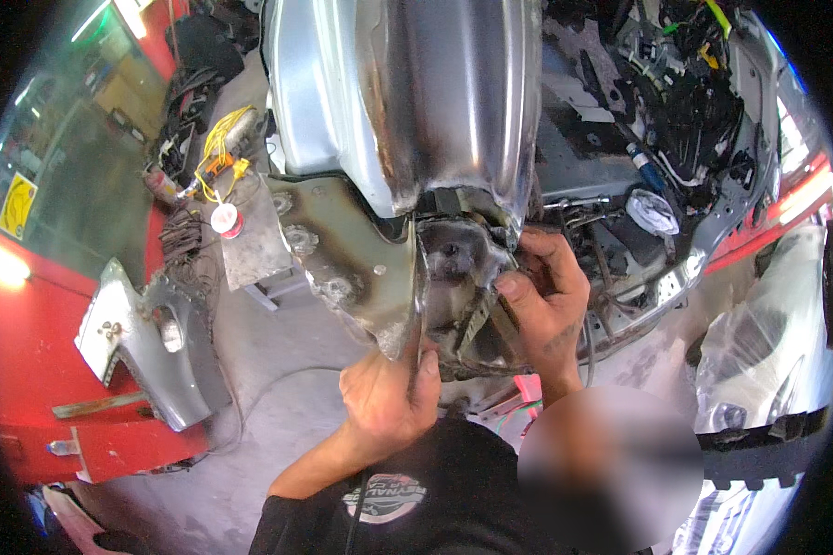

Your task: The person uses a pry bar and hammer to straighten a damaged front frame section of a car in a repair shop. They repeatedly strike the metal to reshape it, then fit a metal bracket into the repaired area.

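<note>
A car body's bare metal structure runs down the middle of the view, ending in a cut, dark hollow section [449,268] in front of me. To its left is a heat-stained sheet metal panel [352,245] with a ragged edge and rough spots. My left hand [384,393] is closed around the lower end of the upright metal flange [418,314] between the panel and the hollow. My right hand [548,301] pinches the right edge of the hollow section, thumb at the front and fingers curled behind, partly hidden.
At left, a small metal table [250,264] carries a red-and-white cup [226,220] and yellow cord [220,153]. A loose grey fender [176,347] leans by a red wall. Tools, a blue canister [640,165] and a clear plastic bag [652,212] lie in the car body at right.
</note>
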Motion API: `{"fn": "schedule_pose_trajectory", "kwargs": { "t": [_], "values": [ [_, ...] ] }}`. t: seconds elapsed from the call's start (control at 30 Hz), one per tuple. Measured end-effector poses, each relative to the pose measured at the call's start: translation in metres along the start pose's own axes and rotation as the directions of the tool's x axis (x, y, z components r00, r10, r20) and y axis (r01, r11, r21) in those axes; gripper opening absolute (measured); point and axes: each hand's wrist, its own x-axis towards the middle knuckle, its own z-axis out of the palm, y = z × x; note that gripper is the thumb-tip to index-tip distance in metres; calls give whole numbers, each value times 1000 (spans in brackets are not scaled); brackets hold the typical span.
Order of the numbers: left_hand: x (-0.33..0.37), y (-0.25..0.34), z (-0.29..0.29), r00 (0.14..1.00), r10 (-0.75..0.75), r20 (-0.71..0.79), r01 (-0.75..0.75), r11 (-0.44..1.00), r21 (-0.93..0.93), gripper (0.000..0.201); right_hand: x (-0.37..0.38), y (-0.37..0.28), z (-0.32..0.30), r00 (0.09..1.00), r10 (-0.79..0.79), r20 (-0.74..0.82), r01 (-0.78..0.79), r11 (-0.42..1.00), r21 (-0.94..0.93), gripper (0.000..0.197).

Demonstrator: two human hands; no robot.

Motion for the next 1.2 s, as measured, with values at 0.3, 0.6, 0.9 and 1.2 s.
{"fn": "schedule_pose_trajectory", "kwargs": {
  "t": [0.3,0.6,0.9,1.2],
  "values": [
    [7,17,-2,989,-144,16,143,989,47,8,-1,5,4,1000,-30,-9,30,996,81,42],
    [3,11,5,994,-105,-38,109,986,129,5,-1,1,4,998,-54,16,53,998,34,42],
    [6,7,1,996,-83,-26,86,989,119,9,-7,-14,11,996,-61,-64,45,974,-224,42],
    [8,2,0,997,-76,12,76,996,41,9,-11,-5,18,910,-405,-85,294,777,-557,27]
  ]
}}
